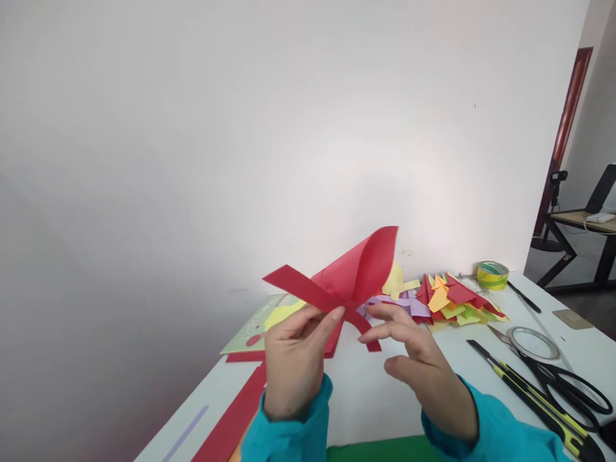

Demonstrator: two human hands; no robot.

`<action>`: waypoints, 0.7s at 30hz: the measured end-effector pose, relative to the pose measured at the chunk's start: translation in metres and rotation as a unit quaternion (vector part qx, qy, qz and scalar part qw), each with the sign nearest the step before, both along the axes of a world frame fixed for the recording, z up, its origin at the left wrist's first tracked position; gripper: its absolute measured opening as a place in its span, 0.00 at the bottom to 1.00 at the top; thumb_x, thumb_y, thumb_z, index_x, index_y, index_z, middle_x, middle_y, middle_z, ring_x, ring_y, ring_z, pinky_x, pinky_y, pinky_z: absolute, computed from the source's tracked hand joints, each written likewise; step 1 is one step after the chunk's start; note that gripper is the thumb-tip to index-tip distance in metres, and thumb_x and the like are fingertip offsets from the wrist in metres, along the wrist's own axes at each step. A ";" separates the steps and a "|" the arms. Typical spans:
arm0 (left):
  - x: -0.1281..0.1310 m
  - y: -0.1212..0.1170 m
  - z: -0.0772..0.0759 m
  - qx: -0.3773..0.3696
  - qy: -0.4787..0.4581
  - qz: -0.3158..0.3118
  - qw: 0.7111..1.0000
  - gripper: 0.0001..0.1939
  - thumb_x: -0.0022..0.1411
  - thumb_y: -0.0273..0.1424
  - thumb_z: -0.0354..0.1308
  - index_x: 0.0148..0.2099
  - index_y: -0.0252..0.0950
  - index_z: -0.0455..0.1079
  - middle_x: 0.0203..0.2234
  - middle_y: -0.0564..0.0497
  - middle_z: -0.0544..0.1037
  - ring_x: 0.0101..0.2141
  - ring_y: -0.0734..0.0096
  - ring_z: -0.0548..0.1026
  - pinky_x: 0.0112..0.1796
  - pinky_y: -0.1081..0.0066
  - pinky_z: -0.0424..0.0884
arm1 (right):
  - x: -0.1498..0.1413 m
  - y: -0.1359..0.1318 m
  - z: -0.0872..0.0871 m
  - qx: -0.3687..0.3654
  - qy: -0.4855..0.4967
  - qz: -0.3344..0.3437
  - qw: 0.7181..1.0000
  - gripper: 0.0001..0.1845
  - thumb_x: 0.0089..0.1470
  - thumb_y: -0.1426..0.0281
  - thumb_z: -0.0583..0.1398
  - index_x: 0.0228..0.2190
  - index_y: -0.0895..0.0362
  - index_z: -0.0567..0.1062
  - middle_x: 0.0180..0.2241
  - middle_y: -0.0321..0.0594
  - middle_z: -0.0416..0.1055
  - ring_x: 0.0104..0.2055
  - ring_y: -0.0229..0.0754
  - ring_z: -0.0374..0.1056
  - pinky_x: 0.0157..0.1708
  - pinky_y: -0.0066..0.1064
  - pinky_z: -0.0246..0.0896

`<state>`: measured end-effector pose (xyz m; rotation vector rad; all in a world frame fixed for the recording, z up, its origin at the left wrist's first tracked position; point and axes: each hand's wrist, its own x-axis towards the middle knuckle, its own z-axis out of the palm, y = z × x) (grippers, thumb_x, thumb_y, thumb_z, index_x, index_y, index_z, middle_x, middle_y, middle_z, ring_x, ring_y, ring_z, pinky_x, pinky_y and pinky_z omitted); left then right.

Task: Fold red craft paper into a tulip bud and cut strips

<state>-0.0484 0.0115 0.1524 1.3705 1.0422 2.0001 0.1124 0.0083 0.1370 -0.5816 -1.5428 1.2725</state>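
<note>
A piece of red paper [359, 263], curled into a loop with its two ends crossing, is held up above the white table. My left hand [296, 359] pinches it between thumb and fingers near the crossing. One flat end sticks out to the upper left, and the other curves down to the right. Close to that lower end is my right hand [414, 359], its fingers spread and nothing gripped. A fingertip lies at the edge of the paper end; whether it touches I cannot tell.
Folded colored papers [455, 298] lie in a pile at the back right, beside a yellow-green tape roll [492, 276]. Black scissors [553, 378], a clear tape ring [533, 343] and a yellow-black utility knife [534, 401] lie at right. Red sheets [235, 417] lie at left; a wall stands behind.
</note>
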 end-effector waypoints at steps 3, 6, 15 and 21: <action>-0.002 0.000 -0.003 0.012 0.079 -0.050 0.996 0.08 0.48 0.27 0.65 0.34 0.42 0.78 0.30 0.52 0.80 0.33 0.66 0.76 0.34 0.70 0.75 | -0.002 -0.004 0.004 0.009 -0.024 0.009 1.000 0.21 0.41 0.76 0.57 0.38 0.48 0.77 0.48 0.40 0.66 0.51 0.50 0.60 0.49 0.42 0.56; -0.002 -0.001 0.000 0.036 0.148 -0.116 0.981 0.12 0.47 0.28 0.65 0.38 0.43 0.78 0.34 0.50 0.80 0.34 0.62 0.77 0.33 0.69 0.75 | -0.001 -0.002 0.004 0.003 -0.030 0.007 1.000 0.21 0.44 0.76 0.56 0.41 0.49 0.76 0.44 0.40 0.71 0.47 0.47 0.64 0.47 0.40 0.60; 0.006 -0.008 0.009 0.070 0.209 -0.118 0.968 0.13 0.52 0.30 0.62 0.42 0.44 0.76 0.38 0.48 0.80 0.38 0.57 0.77 0.37 0.64 0.75 | -0.004 0.004 0.001 -0.050 0.018 0.078 0.996 0.22 0.43 0.76 0.57 0.41 0.49 0.76 0.45 0.37 0.72 0.49 0.48 0.65 0.47 0.39 0.61; 0.007 -0.010 0.005 0.108 0.215 -0.097 0.966 0.13 0.53 0.28 0.61 0.43 0.45 0.76 0.38 0.49 0.79 0.38 0.58 0.77 0.36 0.66 0.75 | -0.001 0.012 0.004 -0.096 0.024 0.131 0.986 0.26 0.36 0.79 0.55 0.39 0.51 0.78 0.43 0.36 0.74 0.51 0.50 0.63 0.50 0.39 0.58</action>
